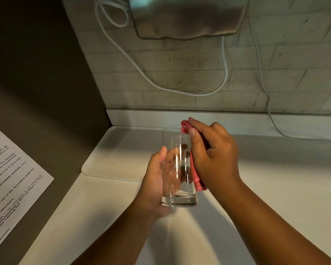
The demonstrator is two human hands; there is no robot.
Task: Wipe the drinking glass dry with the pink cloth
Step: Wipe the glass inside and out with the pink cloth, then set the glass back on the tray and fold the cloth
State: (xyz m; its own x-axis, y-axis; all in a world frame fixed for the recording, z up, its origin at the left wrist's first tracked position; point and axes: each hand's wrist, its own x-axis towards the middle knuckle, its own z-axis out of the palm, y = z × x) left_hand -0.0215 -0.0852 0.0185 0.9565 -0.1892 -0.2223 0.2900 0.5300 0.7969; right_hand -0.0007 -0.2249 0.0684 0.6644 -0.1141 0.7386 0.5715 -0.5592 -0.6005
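Both forearms are bare to the frame's lower edge. The left hand (157, 180) and right hand (216, 159) wear no gloves.

1. This looks like a kitchenette in a hotel or other lodging, not a private home.
2. A pale surface (275, 188) runs along a wall of light brick-pattern tile (275, 83), with a white tray (122, 159) lying on it.
3. A printed notice (10, 180) at the left mentions a microwave and a front desk.
4. White cords (225, 73) hang down the tile below a metal appliance (187, 16).
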